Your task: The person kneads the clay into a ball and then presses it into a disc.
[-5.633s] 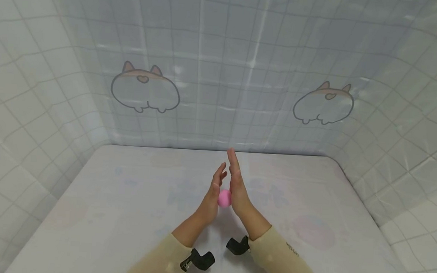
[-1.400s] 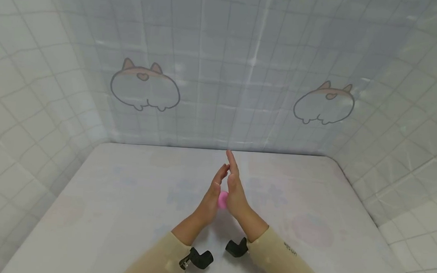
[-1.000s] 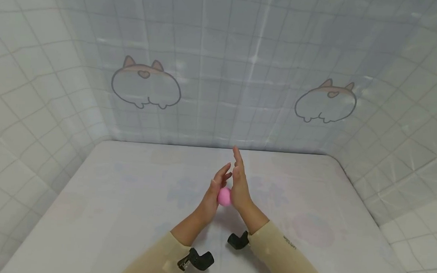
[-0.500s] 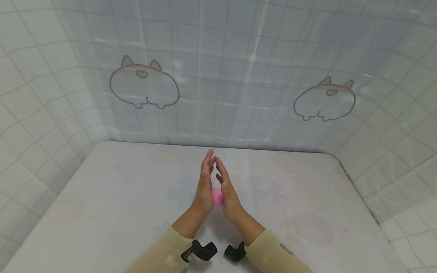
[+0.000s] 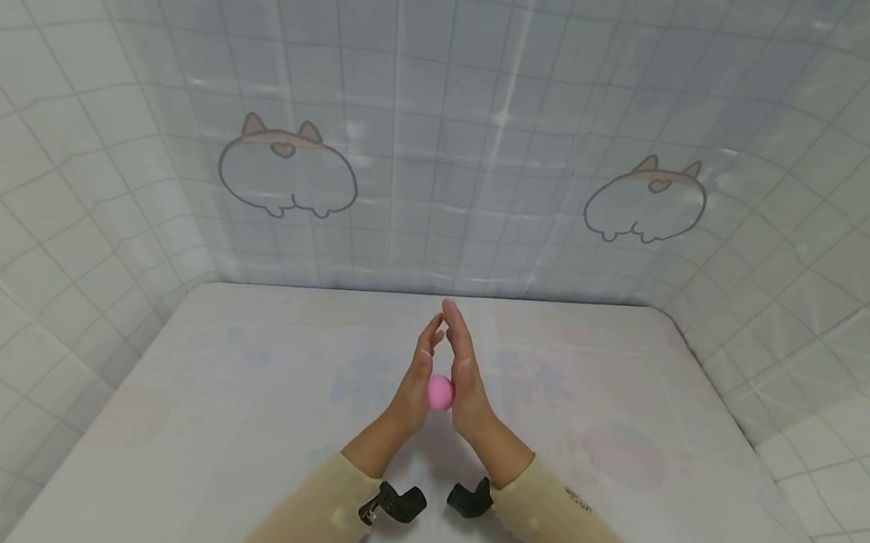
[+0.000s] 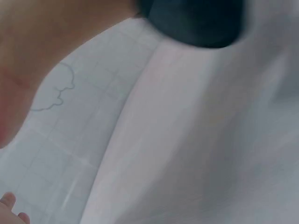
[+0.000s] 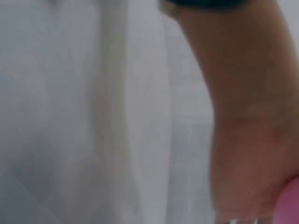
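A round pink ball (image 5: 440, 393), smooth like modelling dough, sits between my two palms above the table. My left hand (image 5: 415, 386) presses it from the left and my right hand (image 5: 470, 390) from the right. Both hands have straight fingers pointing away from me, and their fingertips lean close together at the top. In the right wrist view, part of the pink ball (image 7: 287, 205) shows at the lower right corner against the heel of the right hand (image 7: 247, 172). The left wrist view shows only the edge of a palm and some fingertips.
Beneath the hands spreads a white table (image 5: 246, 426) with faint pastel prints. A tiled-pattern curtain (image 5: 443, 139) with two cartoon animal drawings hangs behind it and along both sides. Black wrist mounts (image 5: 404, 502) stick out from the beige sleeves (image 5: 315, 513).
The hands shift against each other, left and right fingertips trading the lead, with the ball staying between the palms. It looked flatter half a second ago and shows rounder now.
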A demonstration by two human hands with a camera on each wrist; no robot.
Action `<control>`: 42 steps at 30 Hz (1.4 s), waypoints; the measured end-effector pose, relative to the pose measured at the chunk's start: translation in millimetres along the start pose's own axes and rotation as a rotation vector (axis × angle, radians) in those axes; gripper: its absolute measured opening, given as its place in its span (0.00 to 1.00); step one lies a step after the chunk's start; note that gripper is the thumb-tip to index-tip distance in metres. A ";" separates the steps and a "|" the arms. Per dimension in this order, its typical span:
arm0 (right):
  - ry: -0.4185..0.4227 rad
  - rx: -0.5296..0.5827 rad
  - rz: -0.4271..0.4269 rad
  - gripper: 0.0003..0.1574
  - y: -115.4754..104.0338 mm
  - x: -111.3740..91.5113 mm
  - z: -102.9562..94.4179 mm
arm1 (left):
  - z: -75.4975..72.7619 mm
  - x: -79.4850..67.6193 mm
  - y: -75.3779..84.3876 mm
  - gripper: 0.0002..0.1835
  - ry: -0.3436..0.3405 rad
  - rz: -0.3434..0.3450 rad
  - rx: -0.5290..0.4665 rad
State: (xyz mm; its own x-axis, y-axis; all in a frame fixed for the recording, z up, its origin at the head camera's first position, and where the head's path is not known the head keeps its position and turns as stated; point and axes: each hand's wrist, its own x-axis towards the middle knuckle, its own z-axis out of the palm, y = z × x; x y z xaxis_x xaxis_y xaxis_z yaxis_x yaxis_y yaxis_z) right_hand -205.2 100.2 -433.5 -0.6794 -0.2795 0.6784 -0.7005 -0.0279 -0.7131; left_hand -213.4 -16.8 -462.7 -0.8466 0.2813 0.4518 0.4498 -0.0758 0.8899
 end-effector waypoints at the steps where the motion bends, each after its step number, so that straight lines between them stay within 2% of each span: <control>1: 0.015 -0.013 0.004 0.55 0.4 1.4 -1.6 | 1.3 -1.0 -0.7 0.41 -0.021 -0.013 -0.011; 4: 0.055 -0.053 0.015 0.56 5.5 5.0 -6.7 | 4.9 -3.7 0.2 0.41 -0.065 -0.008 -0.030; 8: 0.069 -0.055 0.064 0.59 15.0 6.3 -12.0 | 7.0 -5.8 5.2 0.44 -0.085 0.021 -0.054; 13: -0.019 0.003 0.196 0.61 22.1 3.1 -12.6 | 7.2 -4.6 14.0 0.45 -0.060 0.048 -0.135; 17: -0.122 0.005 0.226 0.60 24.3 -2.5 -8.5 | 6.2 -1.4 18.0 0.45 0.029 0.104 -0.129; 19: -0.156 0.007 0.198 0.58 23.9 -5.2 -5.2 | 5.6 -0.2 18.5 0.45 0.084 0.122 -0.108; 23: -0.182 0.000 0.084 0.55 21.5 -8.1 1.9 | 3.3 2.3 17.7 0.46 0.184 0.153 -0.102; 26: -0.195 -0.002 0.004 0.54 17.7 -8.9 6.3 | -0.6 5.8 15.6 0.47 0.241 0.178 -0.115; 29: -0.203 0.005 -0.035 0.53 11.9 -10.7 9.0 | -5.1 9.3 13.8 0.46 0.287 0.192 -0.133; 33: -0.207 -0.008 -0.075 0.53 4.4 -12.4 9.9 | -9.2 10.6 12.9 0.47 0.327 0.160 -0.170; 36: -0.190 -0.053 -0.106 0.53 1.4 -11.0 9.3 | -8.8 8.7 10.8 0.45 0.314 0.075 -0.168; 39: -0.140 -0.106 -0.132 0.53 0.4 -7.8 7.2 | -5.0 4.8 7.7 0.42 0.243 -0.017 -0.134; 42: -0.072 -0.145 -0.150 0.54 0.8 -2.9 3.9 | 0.0 0.4 4.3 0.41 0.143 -0.071 -0.106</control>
State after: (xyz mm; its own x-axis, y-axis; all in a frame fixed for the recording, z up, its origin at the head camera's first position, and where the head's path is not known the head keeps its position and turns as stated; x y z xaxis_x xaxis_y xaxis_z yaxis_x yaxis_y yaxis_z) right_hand -203.0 97.3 -436.7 -0.5512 -0.3501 0.7574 -0.8204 0.0620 -0.5684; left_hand -211.8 -17.0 -458.7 -0.9103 0.1515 0.3853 0.3614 -0.1632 0.9180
